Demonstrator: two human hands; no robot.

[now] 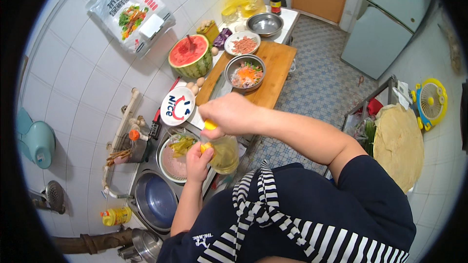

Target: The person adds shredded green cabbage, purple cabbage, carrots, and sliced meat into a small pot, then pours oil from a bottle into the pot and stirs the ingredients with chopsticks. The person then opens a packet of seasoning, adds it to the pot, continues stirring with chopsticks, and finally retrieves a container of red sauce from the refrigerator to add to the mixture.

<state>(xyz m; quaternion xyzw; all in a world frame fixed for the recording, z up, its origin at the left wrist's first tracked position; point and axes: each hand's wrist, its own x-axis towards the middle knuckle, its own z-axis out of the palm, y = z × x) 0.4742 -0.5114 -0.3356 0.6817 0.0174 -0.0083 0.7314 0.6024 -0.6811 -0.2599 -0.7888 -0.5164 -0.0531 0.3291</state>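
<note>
Close before me, a clear plastic bottle of yellowish oil (pixel 225 155) is held upside down or steeply tilted between both hands. My left hand (pixel 199 160) grips a yellow part at its side. My right hand (pixel 234 115) is closed around a yellow piece (pixel 210 125) just above, which looks like its cap. Beyond the right hand, a steel bowl (pixel 245 73) of chopped vegetables and pink meat pieces stands on a wooden cutting board (pixel 279 65), beside a knife blade (pixel 221 87). A white plate with a smiling face (pixel 178 106) lies left of the board.
Behind the board stand a bowl of chopped pink meat (pixel 242 44), an empty steel bowl (pixel 264 24) and a sauce bottle (pixel 275 2). A cut watermelon (pixel 192 56) and eggs (pixel 195 87) line the wall. A basket (pixel 172 166) and a blue basin (pixel 157 201) sit at the left.
</note>
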